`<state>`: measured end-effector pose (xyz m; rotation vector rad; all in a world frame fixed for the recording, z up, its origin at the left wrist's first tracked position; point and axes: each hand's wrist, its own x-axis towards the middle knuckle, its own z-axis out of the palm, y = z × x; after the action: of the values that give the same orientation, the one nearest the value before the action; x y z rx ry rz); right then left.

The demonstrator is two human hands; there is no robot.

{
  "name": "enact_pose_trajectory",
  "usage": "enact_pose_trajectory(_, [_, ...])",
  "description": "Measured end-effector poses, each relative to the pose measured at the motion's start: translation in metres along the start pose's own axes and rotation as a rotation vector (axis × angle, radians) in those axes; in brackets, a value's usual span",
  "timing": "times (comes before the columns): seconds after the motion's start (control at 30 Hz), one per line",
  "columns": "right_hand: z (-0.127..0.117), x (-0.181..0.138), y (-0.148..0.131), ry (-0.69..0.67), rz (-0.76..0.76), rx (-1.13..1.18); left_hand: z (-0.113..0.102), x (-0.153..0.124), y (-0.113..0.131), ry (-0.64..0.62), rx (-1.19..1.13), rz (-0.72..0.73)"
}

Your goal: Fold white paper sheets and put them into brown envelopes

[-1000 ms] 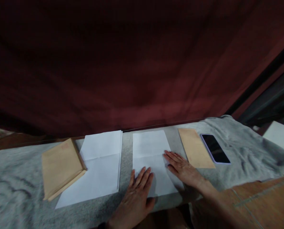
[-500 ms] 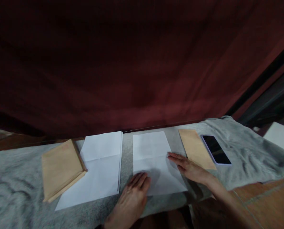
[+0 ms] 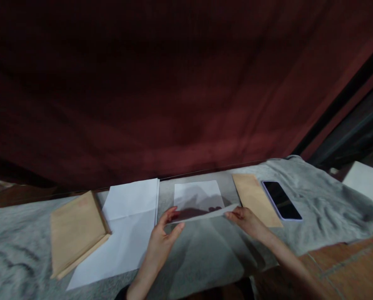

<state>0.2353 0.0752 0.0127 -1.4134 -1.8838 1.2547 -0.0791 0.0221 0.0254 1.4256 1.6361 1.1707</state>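
A creased white sheet of paper (image 3: 196, 193) lies in front of me with its near part lifted and folding up toward the far side. My left hand (image 3: 159, 241) is at the left end of the raised edge, which passes between its thumb and curved fingers. At the right end, my right hand (image 3: 248, 221) pinches the same edge between thumb and fingers. Shadows of both hands fall on the flat far part of the sheet. Left of it rests a stack of creased white sheets (image 3: 133, 214), partly under a pile of brown envelopes (image 3: 76, 231).
A single brown envelope (image 3: 255, 200) lies right of the sheet, beside a phone (image 3: 282, 200) in a lilac case. Grey cloth (image 3: 327, 204) covers the work surface. A dark red curtain (image 3: 180, 91) hangs behind. A white object (image 3: 366, 183) stands far right, above a tiled floor (image 3: 355, 266).
The sheet was flat under both hands; its near edge is now lifted and carried away from me. My hands have gone from pressing on it to holding that edge.
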Motion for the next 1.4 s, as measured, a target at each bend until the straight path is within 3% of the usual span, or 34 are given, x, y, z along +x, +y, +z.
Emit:
enact_pose_trajectory(0.17, [0.006,0.014,0.009,0.208,0.015,-0.068,0.013,0.015,-0.022,-0.072,0.066,-0.031])
enact_pose_trajectory(0.27, [0.011,0.017,0.013,0.286,0.013,-0.177,0.018,0.017,-0.029,-0.053,0.139,-0.044])
enact_pose_trajectory(0.57, [0.024,0.012,0.008,0.306,0.115,-0.493,0.022,0.012,-0.031,0.018,0.309,-0.033])
enact_pose_trajectory(0.83, [0.034,0.011,0.008,0.295,0.109,-0.718,0.023,0.013,-0.042,-0.019,0.36,0.048])
enact_pose_trajectory(1.1, [0.031,0.008,0.004,0.294,0.066,-0.776,0.027,0.007,-0.042,0.02,0.613,0.118])
enact_pose_trajectory(1.23, [0.038,0.016,-0.008,0.359,-0.019,-0.784,0.034,0.004,-0.031,0.033,0.744,0.269])
enact_pose_trajectory(1.4, [0.074,0.029,-0.017,0.332,-0.255,-0.681,0.066,-0.005,-0.03,-0.085,0.826,0.46])
